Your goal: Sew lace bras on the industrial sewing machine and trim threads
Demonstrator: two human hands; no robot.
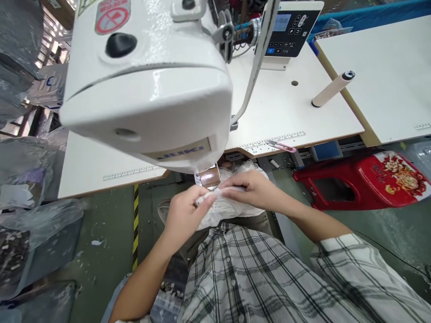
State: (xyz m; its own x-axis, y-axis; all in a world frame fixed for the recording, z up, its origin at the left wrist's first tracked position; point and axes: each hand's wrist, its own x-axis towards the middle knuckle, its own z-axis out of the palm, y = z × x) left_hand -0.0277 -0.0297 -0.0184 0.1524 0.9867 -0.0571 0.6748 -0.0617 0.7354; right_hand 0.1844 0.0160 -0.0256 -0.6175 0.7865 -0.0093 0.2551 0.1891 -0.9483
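Note:
White fabric [215, 210] hangs over my lap, just below the head of a white sewing machine [151, 103]. My left hand [186, 211] pinches its upper edge between thumb and fingers. From the other side my right hand [251, 190] grips the same edge, its fingertips close to those of the left. Right behind the fingertips is a brown, shiny plate [209, 177] at the machine's working end. The needle is hidden under the machine head.
The white sewing table [269, 116] carries pink-handled thread snips [282, 146], a thread cone [333, 89] and a control panel [292, 28]. To the right stands a red stool [363, 181]. Plastic bags and bins [37, 251] crowd the left floor.

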